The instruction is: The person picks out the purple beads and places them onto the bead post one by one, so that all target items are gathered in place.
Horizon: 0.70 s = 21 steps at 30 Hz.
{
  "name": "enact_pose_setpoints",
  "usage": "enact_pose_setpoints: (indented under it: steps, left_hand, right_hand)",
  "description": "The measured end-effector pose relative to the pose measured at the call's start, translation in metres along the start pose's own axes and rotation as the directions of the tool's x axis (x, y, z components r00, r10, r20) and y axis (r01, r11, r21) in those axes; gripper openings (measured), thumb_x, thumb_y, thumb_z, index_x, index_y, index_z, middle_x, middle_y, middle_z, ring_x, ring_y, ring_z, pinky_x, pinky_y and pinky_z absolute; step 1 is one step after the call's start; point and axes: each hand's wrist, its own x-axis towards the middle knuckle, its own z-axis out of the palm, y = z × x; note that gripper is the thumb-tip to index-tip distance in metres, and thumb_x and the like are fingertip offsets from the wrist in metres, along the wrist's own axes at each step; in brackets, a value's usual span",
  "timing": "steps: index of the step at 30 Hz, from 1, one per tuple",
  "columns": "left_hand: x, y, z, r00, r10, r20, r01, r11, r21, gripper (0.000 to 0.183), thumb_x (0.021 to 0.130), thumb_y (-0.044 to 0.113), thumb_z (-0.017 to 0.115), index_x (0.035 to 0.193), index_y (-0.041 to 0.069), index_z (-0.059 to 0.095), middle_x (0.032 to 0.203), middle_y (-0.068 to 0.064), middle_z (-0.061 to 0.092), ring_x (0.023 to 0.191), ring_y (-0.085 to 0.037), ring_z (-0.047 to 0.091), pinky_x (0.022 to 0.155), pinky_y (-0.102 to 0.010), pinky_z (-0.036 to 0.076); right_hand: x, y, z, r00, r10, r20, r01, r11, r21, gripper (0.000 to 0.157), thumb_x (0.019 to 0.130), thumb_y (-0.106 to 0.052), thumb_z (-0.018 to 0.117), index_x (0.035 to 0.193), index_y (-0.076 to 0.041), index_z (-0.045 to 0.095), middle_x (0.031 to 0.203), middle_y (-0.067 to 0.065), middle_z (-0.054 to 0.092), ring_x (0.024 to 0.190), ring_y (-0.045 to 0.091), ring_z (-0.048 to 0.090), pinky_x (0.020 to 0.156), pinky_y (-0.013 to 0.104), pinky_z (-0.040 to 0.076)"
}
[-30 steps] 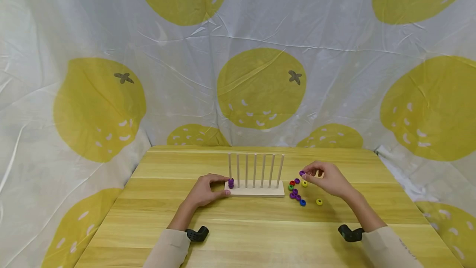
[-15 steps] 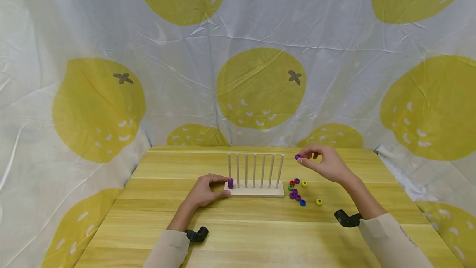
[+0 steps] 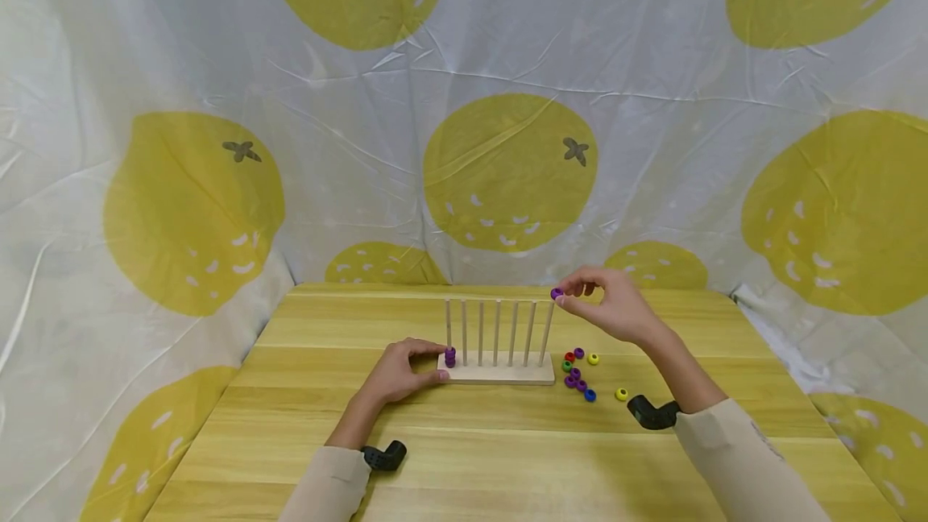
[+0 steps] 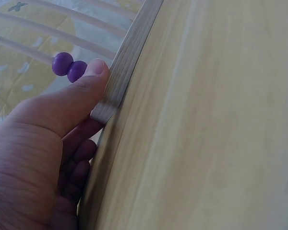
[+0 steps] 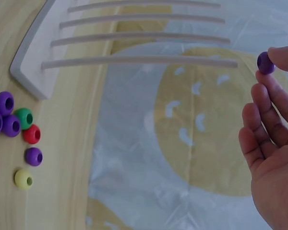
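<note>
A wooden peg rack (image 3: 500, 373) with a row of several upright pegs stands on the table. Its left end is held by my left hand (image 3: 397, 369), the thumb along the front edge in the left wrist view. Purple beads (image 4: 62, 63) are stacked low on the leftmost peg, partly hidden by that thumb. Between thumb and index finger, my right hand (image 3: 612, 304) pinches another purple bead (image 5: 266, 63). In the right wrist view this bead is apart from the tip of the rightmost peg (image 5: 139, 61), a small gap between them.
Right of the rack lie loose beads: purple (image 3: 582, 386), red (image 3: 569, 357), green (image 3: 567, 366), blue (image 3: 590, 395) and yellow (image 3: 621, 395). A lemon-print cloth (image 3: 348, 167) hangs behind the wooden table (image 3: 493, 466).
My right hand has lifted the purple bead up from beside the loose beads and carried it left to the rightmost peg's top. The left hand and the rack have stayed put.
</note>
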Motion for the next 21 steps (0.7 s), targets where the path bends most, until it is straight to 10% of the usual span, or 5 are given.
enact_pose_setpoints:
  steps: [21]
  left_hand:
    - [0.001, 0.0, 0.0, 0.999, -0.04, 0.007, 0.041, 0.999, -0.016, 0.046, 0.082, 0.05, 0.085, 0.123, 0.031, 0.076, 0.126, 0.008, 0.073, 0.127, -0.021, 0.064, 0.111, -0.047, 0.049]
  right_hand:
    - [0.035, -0.026, 0.029, 0.997, -0.05, 0.064, 0.048, 0.998, 0.038, 0.016, 0.096, -0.035, 0.073, 0.108, -0.025, 0.078, 0.098, -0.008, 0.071, 0.09, 0.014, 0.06, 0.083, 0.039, 0.05]
